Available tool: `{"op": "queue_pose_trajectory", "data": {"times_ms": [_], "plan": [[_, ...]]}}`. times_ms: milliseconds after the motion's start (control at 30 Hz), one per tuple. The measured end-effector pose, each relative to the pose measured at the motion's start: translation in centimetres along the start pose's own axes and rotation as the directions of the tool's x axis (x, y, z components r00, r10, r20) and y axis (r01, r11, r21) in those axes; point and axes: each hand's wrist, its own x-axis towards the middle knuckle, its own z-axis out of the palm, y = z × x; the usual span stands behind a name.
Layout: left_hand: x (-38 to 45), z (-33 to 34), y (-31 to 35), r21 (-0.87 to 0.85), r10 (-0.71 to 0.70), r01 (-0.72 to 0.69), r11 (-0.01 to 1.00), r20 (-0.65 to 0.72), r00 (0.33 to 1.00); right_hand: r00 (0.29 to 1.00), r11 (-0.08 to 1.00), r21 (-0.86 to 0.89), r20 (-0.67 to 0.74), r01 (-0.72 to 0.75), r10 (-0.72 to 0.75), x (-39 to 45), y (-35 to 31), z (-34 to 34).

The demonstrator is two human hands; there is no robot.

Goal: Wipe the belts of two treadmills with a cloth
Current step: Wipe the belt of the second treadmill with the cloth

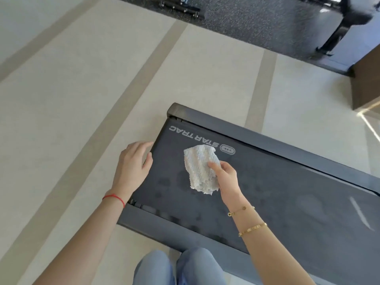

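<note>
A dark treadmill belt [287,194] with a white brand name printed near its end runs from the middle of the view to the right edge. A crumpled white cloth [200,168] lies on the belt near the printed name. My right hand [225,179] pinches the cloth's right side between thumb and fingers. My left hand [133,163] is spread with relaxed fingers over the belt's rear end edge, its thumb on the belt surface. Dull smudges show across the belt.
The treadmill's grey side rails [277,142] frame the belt. Pale tiled floor [82,99] with darker stripes lies to the left and behind. A dark speckled mat [257,19] with other gym machines sits at the top. My knees [176,266] in blue jeans are at the bottom.
</note>
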Motion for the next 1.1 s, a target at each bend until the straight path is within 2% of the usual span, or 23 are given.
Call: {"op": "queue_pose_trajectory", "data": {"times_ms": [233, 433, 533, 633, 667, 733, 800, 867, 933, 1033, 1100], "plan": [[-4.3, 16.7, -10.9, 0.084, 0.008, -0.013, 0.996, 0.057, 0.998, 0.991, 0.994, -0.072, 0.107, 0.084, -0.076, 13.2, 14.8, 3.9], [-7.5, 29.6, -20.1, 0.164, 0.031, -0.053, 0.985, 0.133, 0.991, 0.968, 0.962, -0.158, 0.155, 0.222, -0.198, 23.6, 26.0, 7.2], [-8.6, 33.5, -23.5, 0.197, 0.037, -0.065, 0.978, 0.142, 0.989, 0.935, 0.895, -0.277, 0.152, 0.350, -0.319, 27.2, 29.7, 7.5], [-8.9, 36.1, -25.4, 0.235, 0.029, -0.063, 0.970, 0.144, 0.989, 0.840, 0.714, -0.456, 0.172, 0.531, -0.515, 29.4, 32.0, 7.1], [-8.8, 36.7, -25.8, 0.247, 0.036, -0.070, 0.967, 0.141, 0.989, 0.786, 0.601, -0.553, 0.174, 0.576, -0.593, 29.8, 32.7, 6.9], [-8.3, 37.6, -26.3, 0.259, 0.050, -0.080, 0.963, 0.122, 0.991, 0.659, 0.316, -0.758, 0.193, 0.570, -0.727, 30.3, 33.7, 6.5], [-7.8, 38.4, -26.5, 0.260, 0.051, -0.080, 0.962, 0.116, 0.992, 0.568, 0.122, -0.804, 0.296, 0.583, -0.768, 30.5, 34.5, 6.5], [-7.2, 39.1, -26.7, 0.270, 0.029, -0.064, 0.961, 0.130, 0.991, 0.563, -0.008, -0.780, 0.459, 0.626, -0.687, 30.9, 35.2, 6.9], [-6.8, 39.8, -27.2, 0.287, 0.005, -0.048, 0.957, 0.150, 0.989, 0.616, -0.082, -0.783, 0.546, 0.617, -0.568, 31.9, 35.6, 7.6], [-6.4, 40.6, -27.8, 0.316, -0.012, -0.042, 0.948, 0.165, 0.986, 0.644, -0.182, -0.806, 0.566, 0.563, -0.515, 33.7, 35.5, 8.3], [-6.2, 40.9, -28.1, 0.324, -0.012, -0.041, 0.945, 0.159, 0.987, 0.649, -0.201, -0.817, 0.557, 0.541, -0.518, 35.4, 34.2, 8.7]]}}
